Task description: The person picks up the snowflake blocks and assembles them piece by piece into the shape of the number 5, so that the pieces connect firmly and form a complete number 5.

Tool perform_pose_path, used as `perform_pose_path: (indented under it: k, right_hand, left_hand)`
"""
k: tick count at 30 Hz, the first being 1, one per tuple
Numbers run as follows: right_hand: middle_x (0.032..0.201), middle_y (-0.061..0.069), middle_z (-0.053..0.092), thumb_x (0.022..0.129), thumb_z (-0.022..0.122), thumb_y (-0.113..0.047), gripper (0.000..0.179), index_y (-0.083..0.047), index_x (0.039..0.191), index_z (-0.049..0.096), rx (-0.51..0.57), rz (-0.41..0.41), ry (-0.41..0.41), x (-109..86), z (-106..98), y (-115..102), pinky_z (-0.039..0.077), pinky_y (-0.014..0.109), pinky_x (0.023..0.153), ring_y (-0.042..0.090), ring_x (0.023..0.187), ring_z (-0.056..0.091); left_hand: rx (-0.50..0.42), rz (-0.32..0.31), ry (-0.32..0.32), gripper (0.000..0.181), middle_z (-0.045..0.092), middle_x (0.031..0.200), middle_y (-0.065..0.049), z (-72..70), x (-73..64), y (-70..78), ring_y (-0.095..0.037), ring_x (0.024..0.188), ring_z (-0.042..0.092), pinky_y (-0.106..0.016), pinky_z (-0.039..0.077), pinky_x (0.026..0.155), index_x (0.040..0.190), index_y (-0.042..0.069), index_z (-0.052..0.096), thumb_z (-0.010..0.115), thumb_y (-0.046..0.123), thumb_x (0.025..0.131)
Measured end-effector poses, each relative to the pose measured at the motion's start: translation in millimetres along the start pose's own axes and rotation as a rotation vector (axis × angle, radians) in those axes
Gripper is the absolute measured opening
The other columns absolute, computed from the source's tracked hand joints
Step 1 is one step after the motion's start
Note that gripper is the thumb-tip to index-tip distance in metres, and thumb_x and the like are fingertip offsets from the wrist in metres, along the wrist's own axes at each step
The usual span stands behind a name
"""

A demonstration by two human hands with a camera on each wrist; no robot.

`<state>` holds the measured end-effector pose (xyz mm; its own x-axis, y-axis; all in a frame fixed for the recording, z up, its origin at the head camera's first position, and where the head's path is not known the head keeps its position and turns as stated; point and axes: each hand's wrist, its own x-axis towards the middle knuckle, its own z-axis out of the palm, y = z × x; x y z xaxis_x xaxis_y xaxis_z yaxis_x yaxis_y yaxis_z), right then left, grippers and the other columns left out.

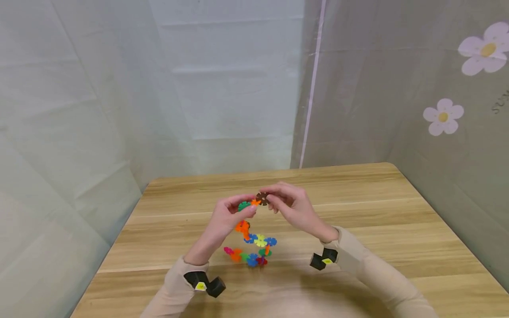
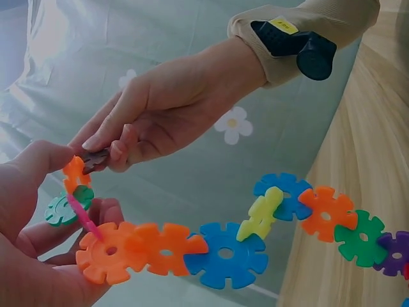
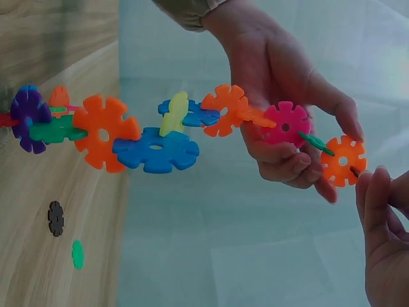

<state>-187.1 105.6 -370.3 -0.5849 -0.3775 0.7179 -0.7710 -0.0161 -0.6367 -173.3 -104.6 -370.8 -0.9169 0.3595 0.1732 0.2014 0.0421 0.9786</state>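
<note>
A chain of interlocking notched plastic discs hangs from my left hand [image 1: 222,218], bending down in front of me in orange, blue, yellow, green, purple and red. Thumb and fingertips of that hand pinch an orange disc [image 3: 344,160] at the chain's upper end. Behind it come a green disc [image 1: 244,206] and a pink disc [image 3: 285,126], close to the left palm. My right hand [image 1: 292,205] pinches a brown disc [image 1: 262,198] between thumb and fingers. The brown disc's edge meets the orange disc; fingertips partly cover the joint. A large blue disc [image 2: 225,254] hangs farther down the chain.
On the wooden table [image 1: 159,229] lie a loose dark disc [image 3: 56,219] and a loose green disc [image 3: 78,254], seen in the right wrist view. Pale curtains [image 1: 230,88] surround the table at the back and sides. Each wrist wears a black camera.
</note>
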Motion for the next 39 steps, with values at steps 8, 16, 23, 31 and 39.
perform_pose_path:
  k: [8,16,23,31,39]
  right_hand:
    - [0.092,0.021,0.068,0.091,0.057,0.009,0.021,0.007,0.111,0.063,0.027,0.009,0.006,0.9,2.0,-1.9,0.055,0.025,0.056,0.019,0.062,0.060]
    - [0.095,0.023,0.068,0.092,0.056,0.008,0.021,0.008,0.112,0.062,0.055,-0.004,-0.005,3.3,3.2,-2.5,0.056,0.027,0.056,0.011,0.066,0.062]
    - [0.095,0.023,0.067,0.091,0.057,0.009,0.022,0.009,0.113,0.060,0.059,-0.019,-0.028,4.0,4.7,-2.9,0.057,0.028,0.058,0.012,0.069,0.062]
    - [0.089,0.020,0.063,0.095,0.051,0.007,0.022,0.006,0.116,0.058,0.013,0.060,0.011,1.2,2.2,3.7,0.053,0.027,0.054,0.011,0.069,0.059]
    - [0.093,0.016,0.063,0.097,0.048,0.005,0.023,0.002,0.117,0.059,-0.010,0.136,0.011,-1.5,0.3,10.7,0.049,0.027,0.054,0.011,0.067,0.056]
  left_hand:
    - [-0.017,0.014,-0.020,0.039,0.061,0.127,-0.017,-4.5,-0.4,2.6,-0.013,0.102,0.064,-0.025,0.055,0.086,0.127,0.000,0.060,0.066,0.017,0.092]
    - [-0.011,0.042,0.046,0.032,0.070,0.111,-0.003,-3.2,3.9,9.9,-0.014,0.101,0.065,-0.026,0.053,0.089,0.118,0.001,0.066,0.065,0.020,0.093]
    - [0.002,0.081,0.049,0.025,0.070,0.092,0.008,-1.3,8.2,14.0,-0.013,0.085,0.065,-0.025,0.055,0.080,0.108,-0.003,0.068,0.068,0.015,0.091]
    - [0.020,0.091,0.070,0.022,0.070,0.086,0.010,-2.7,5.6,19.3,-0.013,0.079,0.063,-0.022,0.053,0.072,0.104,-0.005,0.069,0.068,0.011,0.090]
    - [0.029,0.091,0.094,0.022,0.070,0.084,0.011,-5.1,4.5,21.9,-0.009,0.077,0.063,-0.022,0.053,0.071,0.103,-0.006,0.069,0.069,0.012,0.089]
